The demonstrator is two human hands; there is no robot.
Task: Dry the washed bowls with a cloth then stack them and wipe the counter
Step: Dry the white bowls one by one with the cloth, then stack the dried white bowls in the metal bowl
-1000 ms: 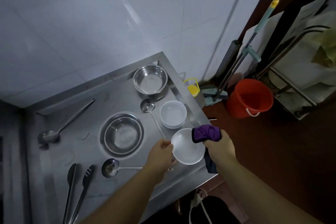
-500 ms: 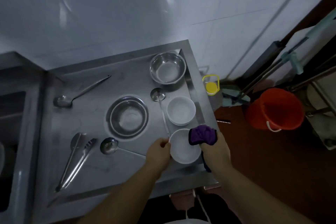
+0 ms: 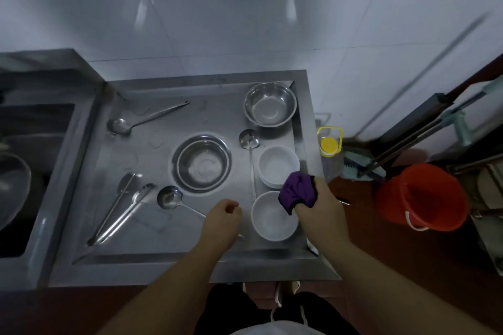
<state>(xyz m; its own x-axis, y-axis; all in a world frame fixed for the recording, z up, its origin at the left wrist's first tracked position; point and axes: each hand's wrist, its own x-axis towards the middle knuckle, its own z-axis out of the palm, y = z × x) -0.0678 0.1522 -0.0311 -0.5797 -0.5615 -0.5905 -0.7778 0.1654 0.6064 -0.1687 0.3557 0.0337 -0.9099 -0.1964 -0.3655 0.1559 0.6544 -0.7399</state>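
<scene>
The stainless steel bench (image 3: 190, 258) is carrying two white bowls, two steel bowls, three ladles and one pair of tongs. The near white bowl (image 3: 273, 219) is sitting upright at the front right of the bench, and the far white bowl (image 3: 277, 164) is sitting just behind it. One steel bowl (image 3: 202, 163) is resting in the middle of the bench, and the other steel bowl (image 3: 270, 107) is standing in the back right corner. One ladle (image 3: 147, 118) is lying at the back left, a second ladle (image 3: 250, 144) is lying between the middle steel bowl and the white bowls, and a third ladle (image 3: 174, 200) is lying in front of the middle steel bowl. The tongs (image 3: 122, 207) are lying at the front left. The right hand (image 3: 321, 207) is gripping one bunched purple cloth (image 3: 298, 190) with curled fingers, holding it over the far rim of the near white bowl. The left hand (image 3: 221, 216) is hovering just left of that bowl, its fingers loosely curled and holding nothing. One red bucket (image 3: 420, 197) is standing on the floor to the right.
</scene>
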